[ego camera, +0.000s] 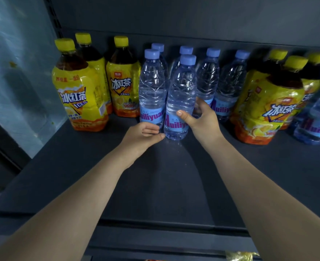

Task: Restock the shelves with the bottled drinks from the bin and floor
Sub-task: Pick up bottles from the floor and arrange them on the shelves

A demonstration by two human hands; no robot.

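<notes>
The water bottle in front is clear, ribbed plastic with a pale blue cap and a blue label lettered in purple. It stands upright on the dark shelf, long axis vertical, cap up, leaning slightly left in this wide view. The right hand wraps its lower half, thumb across the label. The left hand is loosely curled and holds nothing; its fingertips seem to touch the bottle's base. Matching water bottles stand behind it, between iced tea bottles with yellow caps.
</notes>
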